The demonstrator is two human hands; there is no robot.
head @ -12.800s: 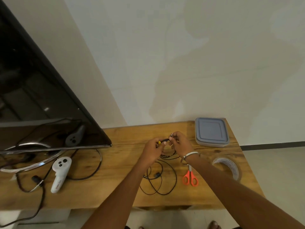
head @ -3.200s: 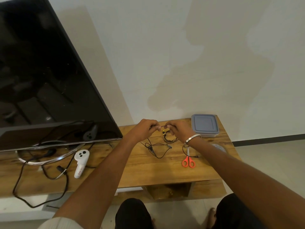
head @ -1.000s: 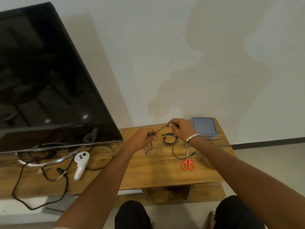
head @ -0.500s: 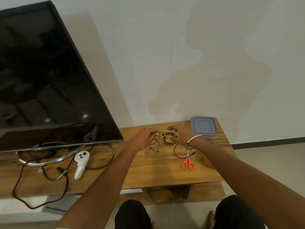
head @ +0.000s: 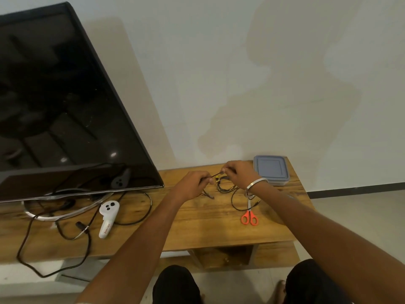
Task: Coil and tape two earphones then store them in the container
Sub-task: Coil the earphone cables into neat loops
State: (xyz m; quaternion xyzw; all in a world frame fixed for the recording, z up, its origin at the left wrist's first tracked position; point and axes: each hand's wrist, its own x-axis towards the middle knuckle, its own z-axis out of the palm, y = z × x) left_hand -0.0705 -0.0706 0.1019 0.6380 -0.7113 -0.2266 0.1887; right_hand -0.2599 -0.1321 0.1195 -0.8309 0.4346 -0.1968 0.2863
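Pinching black earphone cord taut, left hand, right hand, both grips closed

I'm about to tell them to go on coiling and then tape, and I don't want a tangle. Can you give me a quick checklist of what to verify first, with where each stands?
1. Both hands hold the cable: ok. The left hand and right hand pinch a short stretch of the black earphone cable between them.
2. Coil finished: not ok. Loose loops trail on the table.
3. Scissors within reach: ok, beside the right wrist.
4. Tape in sight: cannot tell; the right forearm covers that part of the table.
5. Container open: not ok, lid on.
6. Second earphone located: cannot tell; the cables overlap.
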